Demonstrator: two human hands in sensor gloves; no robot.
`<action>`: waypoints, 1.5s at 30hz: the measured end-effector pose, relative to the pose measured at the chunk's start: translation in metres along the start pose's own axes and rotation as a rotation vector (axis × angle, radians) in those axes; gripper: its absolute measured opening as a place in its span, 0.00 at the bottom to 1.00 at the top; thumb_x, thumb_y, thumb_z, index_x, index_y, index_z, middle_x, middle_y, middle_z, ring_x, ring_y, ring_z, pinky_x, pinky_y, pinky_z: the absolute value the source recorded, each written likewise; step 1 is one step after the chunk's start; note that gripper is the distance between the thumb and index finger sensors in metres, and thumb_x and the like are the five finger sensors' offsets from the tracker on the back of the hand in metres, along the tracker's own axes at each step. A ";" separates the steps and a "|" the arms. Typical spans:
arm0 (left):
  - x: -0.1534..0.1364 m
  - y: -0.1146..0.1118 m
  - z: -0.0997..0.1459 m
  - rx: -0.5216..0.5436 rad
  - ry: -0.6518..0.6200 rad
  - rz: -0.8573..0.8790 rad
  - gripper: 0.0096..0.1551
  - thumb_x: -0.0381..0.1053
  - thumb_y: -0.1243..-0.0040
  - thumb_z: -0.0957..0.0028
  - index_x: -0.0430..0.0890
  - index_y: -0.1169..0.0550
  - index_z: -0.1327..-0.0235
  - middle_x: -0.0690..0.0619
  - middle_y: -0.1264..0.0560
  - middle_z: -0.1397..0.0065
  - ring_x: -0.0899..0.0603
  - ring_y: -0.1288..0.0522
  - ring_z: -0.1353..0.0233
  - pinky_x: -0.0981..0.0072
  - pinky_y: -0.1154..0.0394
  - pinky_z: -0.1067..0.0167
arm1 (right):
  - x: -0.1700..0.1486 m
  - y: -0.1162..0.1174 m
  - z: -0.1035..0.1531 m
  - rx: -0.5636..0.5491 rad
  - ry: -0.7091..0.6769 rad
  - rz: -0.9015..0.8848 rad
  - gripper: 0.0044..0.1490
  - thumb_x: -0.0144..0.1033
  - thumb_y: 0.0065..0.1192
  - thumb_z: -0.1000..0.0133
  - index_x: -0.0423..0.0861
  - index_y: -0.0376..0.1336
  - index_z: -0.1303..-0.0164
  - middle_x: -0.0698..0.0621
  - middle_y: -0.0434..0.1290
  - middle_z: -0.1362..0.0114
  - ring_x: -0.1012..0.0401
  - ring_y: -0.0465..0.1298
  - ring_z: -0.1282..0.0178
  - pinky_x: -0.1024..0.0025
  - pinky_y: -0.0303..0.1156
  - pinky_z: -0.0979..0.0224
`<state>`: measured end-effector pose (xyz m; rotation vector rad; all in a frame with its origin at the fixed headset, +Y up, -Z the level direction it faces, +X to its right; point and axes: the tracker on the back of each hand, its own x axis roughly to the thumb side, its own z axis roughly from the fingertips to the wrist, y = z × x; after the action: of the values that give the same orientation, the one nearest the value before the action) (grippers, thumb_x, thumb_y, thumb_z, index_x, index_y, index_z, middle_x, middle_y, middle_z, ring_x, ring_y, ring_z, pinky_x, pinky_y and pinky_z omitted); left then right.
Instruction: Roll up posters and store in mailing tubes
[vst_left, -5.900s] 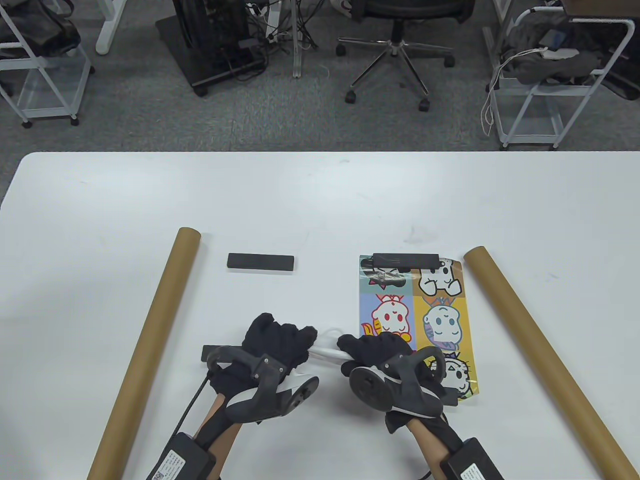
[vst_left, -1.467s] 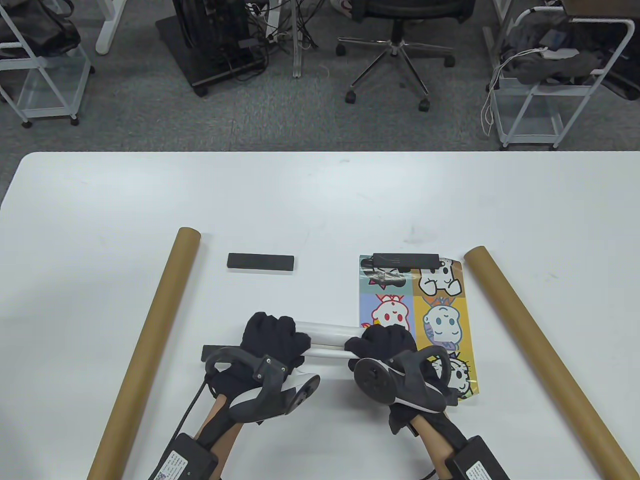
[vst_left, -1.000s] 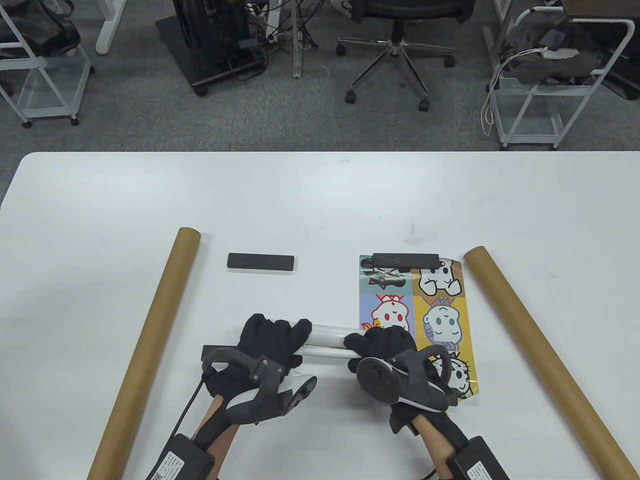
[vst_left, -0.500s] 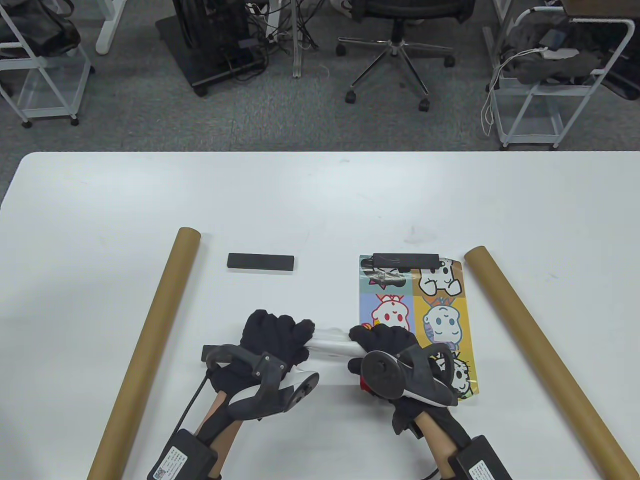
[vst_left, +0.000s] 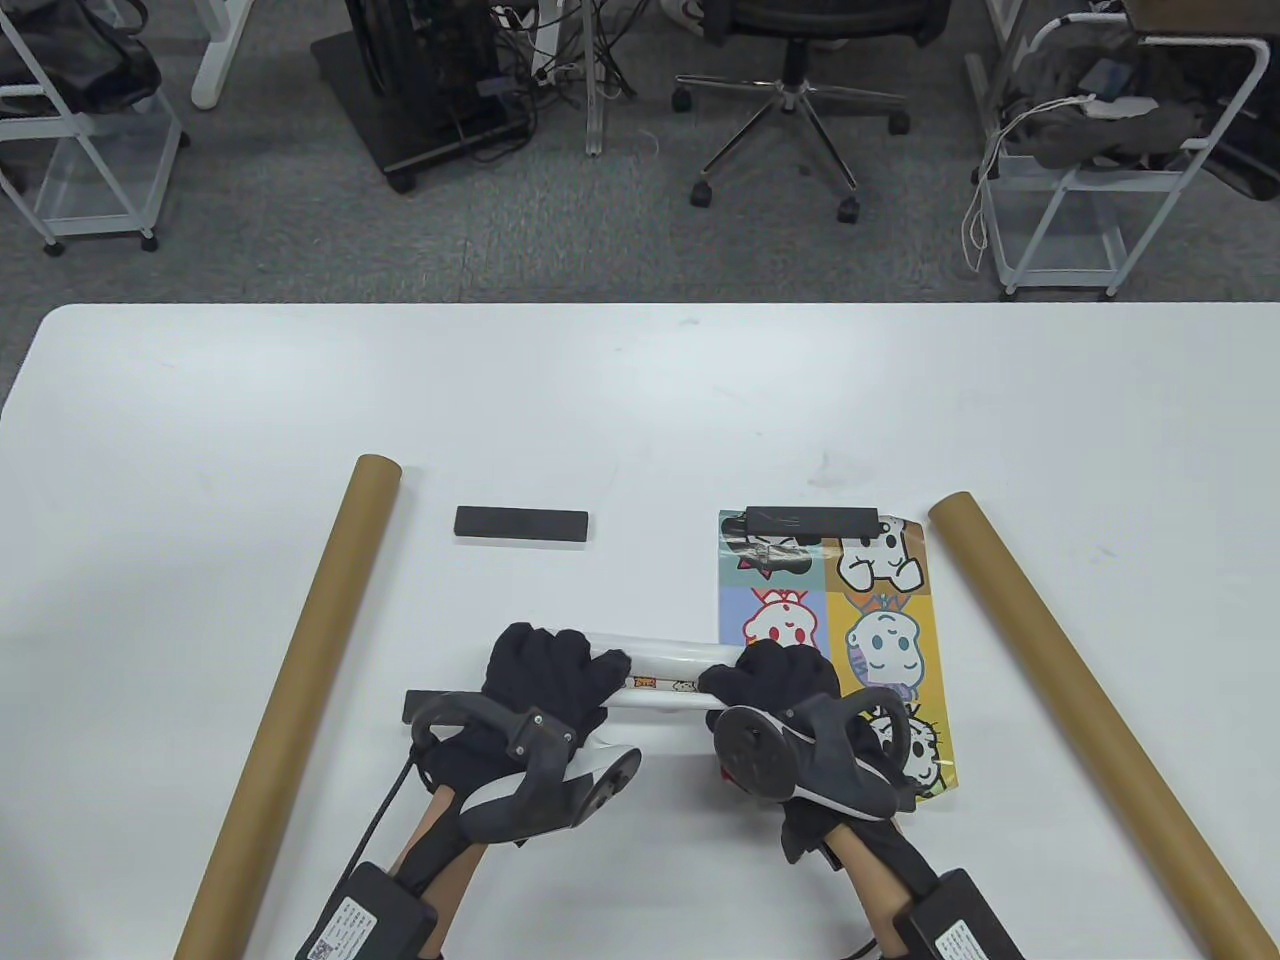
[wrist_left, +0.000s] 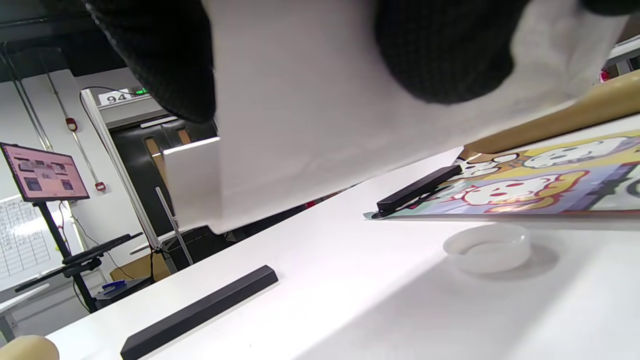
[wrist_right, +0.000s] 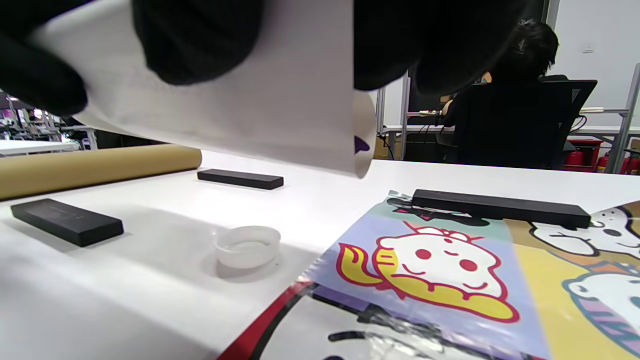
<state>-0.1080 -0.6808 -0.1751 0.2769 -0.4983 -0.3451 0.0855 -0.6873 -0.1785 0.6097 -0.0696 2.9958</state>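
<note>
Rolled poster (vst_left: 660, 672) has lengthened between both hands' fingers (vst_left: 560, 655).

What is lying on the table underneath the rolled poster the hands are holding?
Under the rolled poster, held by the left hand and right hand, a small clear plastic cap sits on the table. From above, the roll and hands cover it.

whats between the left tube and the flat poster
In the table view, between the left tube and the flat poster lie a black bar and the rolled poster, held by both hands.
</note>
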 end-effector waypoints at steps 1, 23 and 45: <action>0.000 0.000 0.000 0.002 -0.001 0.002 0.32 0.60 0.41 0.53 0.63 0.27 0.31 0.63 0.22 0.39 0.53 0.19 0.44 0.48 0.24 0.25 | 0.000 0.001 0.000 0.003 -0.006 -0.001 0.29 0.43 0.58 0.47 0.49 0.66 0.35 0.48 0.72 0.39 0.51 0.76 0.47 0.36 0.66 0.26; -0.008 0.000 -0.003 -0.014 0.037 0.036 0.29 0.61 0.42 0.55 0.63 0.27 0.37 0.64 0.19 0.44 0.53 0.17 0.48 0.50 0.24 0.26 | 0.000 0.003 -0.003 0.018 -0.031 -0.017 0.37 0.42 0.57 0.45 0.46 0.56 0.25 0.50 0.72 0.40 0.51 0.76 0.47 0.38 0.68 0.26; -0.010 -0.003 0.000 -0.011 0.040 0.026 0.34 0.60 0.43 0.55 0.61 0.28 0.30 0.63 0.21 0.37 0.52 0.17 0.38 0.50 0.24 0.25 | 0.000 0.003 0.000 -0.021 -0.024 -0.023 0.35 0.42 0.58 0.47 0.46 0.61 0.27 0.49 0.74 0.38 0.51 0.78 0.44 0.39 0.70 0.27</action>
<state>-0.1167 -0.6799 -0.1804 0.2662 -0.4598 -0.3165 0.0847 -0.6906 -0.1787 0.6405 -0.0944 2.9621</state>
